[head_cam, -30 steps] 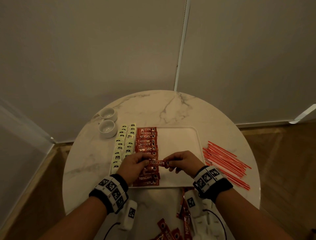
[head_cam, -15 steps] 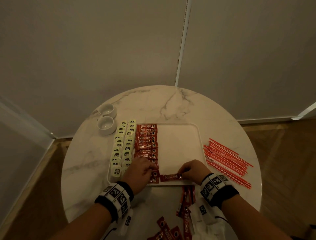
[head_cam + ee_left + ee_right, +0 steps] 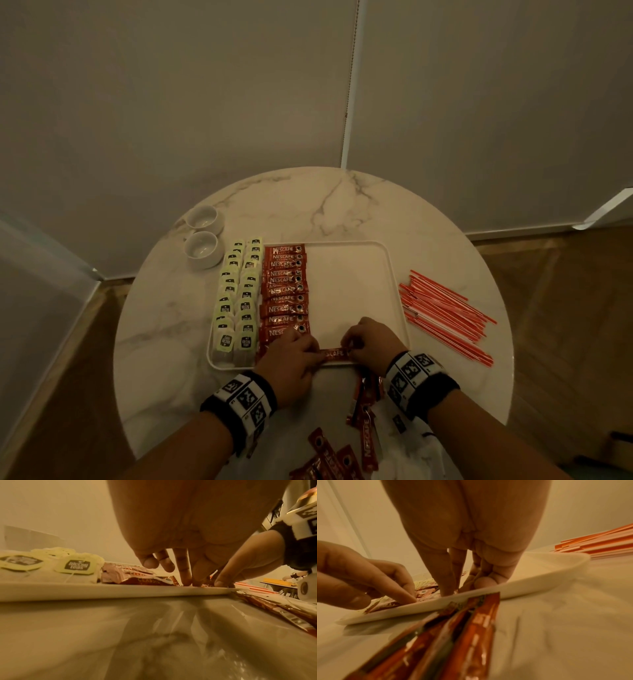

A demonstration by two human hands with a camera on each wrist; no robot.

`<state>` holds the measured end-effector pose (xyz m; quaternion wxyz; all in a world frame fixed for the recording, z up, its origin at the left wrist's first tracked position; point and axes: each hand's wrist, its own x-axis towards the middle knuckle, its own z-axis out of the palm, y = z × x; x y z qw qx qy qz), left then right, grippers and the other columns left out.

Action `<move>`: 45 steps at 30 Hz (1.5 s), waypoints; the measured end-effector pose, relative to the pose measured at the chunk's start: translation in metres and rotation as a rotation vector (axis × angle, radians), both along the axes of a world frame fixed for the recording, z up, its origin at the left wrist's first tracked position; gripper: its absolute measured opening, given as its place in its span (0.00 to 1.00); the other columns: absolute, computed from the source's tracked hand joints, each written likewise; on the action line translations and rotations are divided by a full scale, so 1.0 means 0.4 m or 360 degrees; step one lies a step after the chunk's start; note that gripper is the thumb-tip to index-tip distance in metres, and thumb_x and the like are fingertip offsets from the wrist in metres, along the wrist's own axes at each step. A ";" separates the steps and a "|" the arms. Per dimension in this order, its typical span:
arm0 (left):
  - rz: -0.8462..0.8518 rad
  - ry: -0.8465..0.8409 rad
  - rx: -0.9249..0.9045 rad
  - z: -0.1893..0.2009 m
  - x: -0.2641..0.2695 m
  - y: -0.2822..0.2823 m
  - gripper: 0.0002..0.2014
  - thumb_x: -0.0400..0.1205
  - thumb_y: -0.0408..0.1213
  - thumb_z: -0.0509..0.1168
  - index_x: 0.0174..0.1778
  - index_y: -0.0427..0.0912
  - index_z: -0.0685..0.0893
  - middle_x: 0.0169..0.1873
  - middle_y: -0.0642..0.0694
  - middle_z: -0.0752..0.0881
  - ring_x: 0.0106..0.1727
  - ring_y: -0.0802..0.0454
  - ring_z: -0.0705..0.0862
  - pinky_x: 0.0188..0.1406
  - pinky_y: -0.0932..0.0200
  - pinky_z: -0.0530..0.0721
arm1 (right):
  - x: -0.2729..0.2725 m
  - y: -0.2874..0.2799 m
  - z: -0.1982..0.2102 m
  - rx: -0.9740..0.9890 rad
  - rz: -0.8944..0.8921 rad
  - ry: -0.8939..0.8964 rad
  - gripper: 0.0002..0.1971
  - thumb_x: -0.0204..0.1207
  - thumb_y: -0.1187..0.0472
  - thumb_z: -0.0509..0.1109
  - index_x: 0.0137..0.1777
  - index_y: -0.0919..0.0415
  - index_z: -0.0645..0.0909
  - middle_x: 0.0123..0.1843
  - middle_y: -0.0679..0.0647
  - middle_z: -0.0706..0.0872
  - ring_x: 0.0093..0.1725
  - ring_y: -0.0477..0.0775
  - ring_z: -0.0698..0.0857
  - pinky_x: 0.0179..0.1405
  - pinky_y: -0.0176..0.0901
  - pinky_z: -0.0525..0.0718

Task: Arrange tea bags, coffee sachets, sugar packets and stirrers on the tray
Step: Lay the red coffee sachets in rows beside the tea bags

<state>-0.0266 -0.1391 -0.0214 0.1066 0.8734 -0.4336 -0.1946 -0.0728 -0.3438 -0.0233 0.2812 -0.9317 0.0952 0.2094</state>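
Sachet (image 3: 334,354) ends hidden under pinching left hand (image 3: 291,359) and right hand (image 3: 371,344), at tray (image 3: 394,274) front edge.

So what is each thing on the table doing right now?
Tray: flat on the table, right half bare.
Tea bags: two rows on the tray's left.
Coffee sachets: one column beside the tea bags.
Held sachet: at the tray's near edge, pinched at both ends.
Left hand: pinching it.
Right hand: pinching it.
Stirrers: piled off the tray.
Cups: upright.
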 end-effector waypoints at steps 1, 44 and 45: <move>-0.0007 -0.0002 0.0012 -0.002 -0.001 0.001 0.20 0.85 0.44 0.54 0.73 0.57 0.75 0.65 0.58 0.75 0.63 0.52 0.65 0.66 0.52 0.68 | -0.003 0.000 0.003 0.0002 -0.0013 -0.0026 0.11 0.75 0.57 0.71 0.56 0.51 0.85 0.51 0.47 0.74 0.49 0.45 0.76 0.50 0.32 0.72; 0.1422 0.1554 -0.1254 0.113 -0.033 -0.002 0.14 0.79 0.34 0.69 0.56 0.32 0.75 0.44 0.33 0.89 0.44 0.38 0.90 0.42 0.48 0.89 | -0.073 0.115 0.133 0.0394 -0.0297 -0.0550 0.09 0.78 0.59 0.69 0.50 0.48 0.70 0.26 0.48 0.79 0.24 0.44 0.76 0.29 0.39 0.78; 0.1402 0.1632 -0.1233 0.115 -0.031 -0.002 0.15 0.79 0.36 0.69 0.55 0.30 0.76 0.45 0.32 0.89 0.46 0.36 0.90 0.44 0.45 0.89 | -0.071 0.124 0.130 0.0314 -0.0235 -0.0590 0.10 0.78 0.57 0.68 0.50 0.48 0.69 0.27 0.46 0.78 0.25 0.43 0.75 0.29 0.37 0.77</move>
